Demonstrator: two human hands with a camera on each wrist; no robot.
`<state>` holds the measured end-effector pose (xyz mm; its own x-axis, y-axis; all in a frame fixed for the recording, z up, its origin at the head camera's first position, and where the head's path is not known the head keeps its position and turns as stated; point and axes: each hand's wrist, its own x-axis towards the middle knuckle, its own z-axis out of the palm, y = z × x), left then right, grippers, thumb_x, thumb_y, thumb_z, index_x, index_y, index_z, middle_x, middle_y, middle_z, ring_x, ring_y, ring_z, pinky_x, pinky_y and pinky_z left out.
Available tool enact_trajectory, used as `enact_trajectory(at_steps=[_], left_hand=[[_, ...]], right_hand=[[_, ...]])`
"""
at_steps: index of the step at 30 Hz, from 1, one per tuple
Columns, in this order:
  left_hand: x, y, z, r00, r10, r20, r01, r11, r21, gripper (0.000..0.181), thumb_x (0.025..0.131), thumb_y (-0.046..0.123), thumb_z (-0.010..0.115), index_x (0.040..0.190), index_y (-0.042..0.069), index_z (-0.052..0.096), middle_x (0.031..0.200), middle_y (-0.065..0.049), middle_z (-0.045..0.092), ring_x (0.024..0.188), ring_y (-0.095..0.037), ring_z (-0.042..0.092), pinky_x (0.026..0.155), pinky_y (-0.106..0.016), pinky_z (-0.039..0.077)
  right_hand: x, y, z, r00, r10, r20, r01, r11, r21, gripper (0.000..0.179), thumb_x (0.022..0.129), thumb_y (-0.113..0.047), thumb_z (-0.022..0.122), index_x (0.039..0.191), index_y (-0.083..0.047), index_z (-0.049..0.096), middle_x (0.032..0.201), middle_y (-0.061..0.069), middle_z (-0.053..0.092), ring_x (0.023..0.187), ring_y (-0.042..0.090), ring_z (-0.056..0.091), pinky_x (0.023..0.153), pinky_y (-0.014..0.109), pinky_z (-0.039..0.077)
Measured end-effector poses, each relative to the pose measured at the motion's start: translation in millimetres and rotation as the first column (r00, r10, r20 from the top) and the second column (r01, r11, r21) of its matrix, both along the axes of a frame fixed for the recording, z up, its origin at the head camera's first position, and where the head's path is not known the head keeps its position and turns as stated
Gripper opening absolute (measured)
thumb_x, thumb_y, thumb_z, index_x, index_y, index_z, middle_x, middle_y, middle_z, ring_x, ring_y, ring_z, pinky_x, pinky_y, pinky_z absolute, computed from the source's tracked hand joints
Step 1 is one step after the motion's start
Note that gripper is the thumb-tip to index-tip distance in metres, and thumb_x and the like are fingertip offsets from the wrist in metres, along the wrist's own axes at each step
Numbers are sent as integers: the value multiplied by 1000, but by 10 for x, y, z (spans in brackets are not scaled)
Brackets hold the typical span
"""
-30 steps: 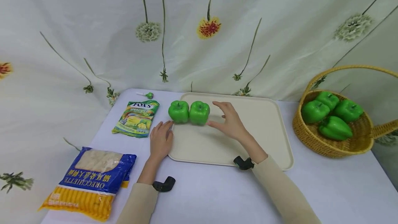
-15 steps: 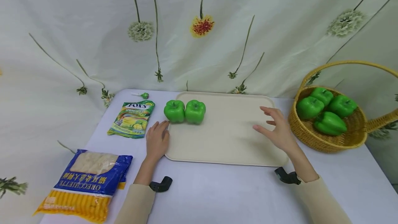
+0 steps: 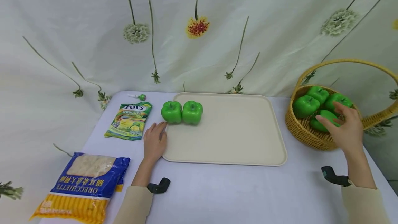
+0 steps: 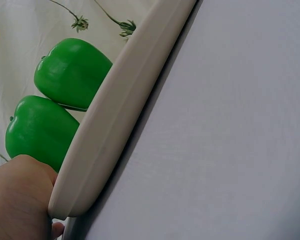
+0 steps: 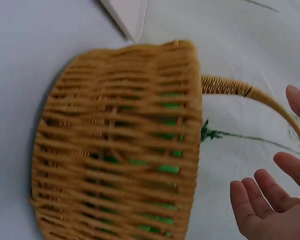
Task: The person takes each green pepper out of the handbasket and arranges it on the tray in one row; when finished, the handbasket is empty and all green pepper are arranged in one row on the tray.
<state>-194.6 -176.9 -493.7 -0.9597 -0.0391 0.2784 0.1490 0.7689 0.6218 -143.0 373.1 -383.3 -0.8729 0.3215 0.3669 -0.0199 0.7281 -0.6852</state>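
Observation:
Two green bell peppers stand side by side at the tray's back left corner, a left one [image 3: 172,112] and a right one [image 3: 191,112]. My left hand [image 3: 154,141] rests at the left edge of the cream tray [image 3: 227,130], just in front of the left pepper. Over the wicker basket [image 3: 306,136] at the right is my right hand [image 3: 349,127], thumb and fingers spread apart with nothing between them. Several more green bell peppers lie in the basket; the nearest, on its side [image 3: 323,122], is partly hidden by that hand.
The basket's tall handle [image 3: 345,61] arches above its opening. Left of the tray lie a green candy bag [image 3: 129,120], a green lollipop [image 3: 141,97] and a blue and yellow orecchiette pasta bag [image 3: 81,186]. A floral cloth [image 3: 174,44] hangs behind the table.
My right hand has moved from beside the two tray peppers, rightward across the tray, to above the basket. My left hand stays at the tray's left edge. The view has shifted slightly.

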Motion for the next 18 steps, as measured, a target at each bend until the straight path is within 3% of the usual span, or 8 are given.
enact_trajectory(at_steps=[3,4,8,12,15,18], left_hand=[[2,0,6,1000,-3,24,2,1000,2,41,96,9,44,135,0,55,143,-20,52,142,-42,32,120,-58,12],[0,-1,8,1000,-3,27,3,1000,4,41,96,9,43,135,0,55,143,-20,52,142,-42,32,120,-58,12],[-2,-2,7,1000,-6,24,6,1000,-3,41,96,9,44,135,-1,55,143,-21,52,142,-43,32,119,-60,12],[7,-1,3,1000,-3,-8,3,1000,-7,41,95,7,45,133,-2,56,141,-22,53,140,-45,34,118,-61,15],[9,9,7,1000,-5,-18,5,1000,-6,40,95,6,45,133,-3,56,140,-23,53,139,-45,34,117,-62,15],[14,9,12,1000,-6,-13,6,1000,-8,40,95,6,45,133,-2,56,140,-23,53,139,-45,34,117,-62,15]], right_hand=[[-18,168,19,997,-70,42,72,996,-44,68,90,-28,69,148,-5,41,113,-19,35,91,-18,34,73,-5,34],[-30,209,24,994,-88,59,92,994,-55,69,90,-29,69,148,-6,40,114,-20,34,89,-17,35,72,-5,34],[-84,318,22,979,-157,127,167,983,-70,73,90,-36,67,151,-10,36,125,-6,39,82,-18,36,70,-2,33],[-139,375,-3,967,-197,160,210,975,-70,74,89,-38,67,151,-11,36,128,-3,40,79,-16,37,70,0,34],[-170,407,-33,964,-205,170,216,975,-46,74,90,-39,66,152,-10,35,134,6,42,96,1,48,80,11,38],[-201,434,-79,965,-185,188,193,981,-25,76,91,-39,64,152,-6,32,147,25,33,119,32,44,95,37,41]])
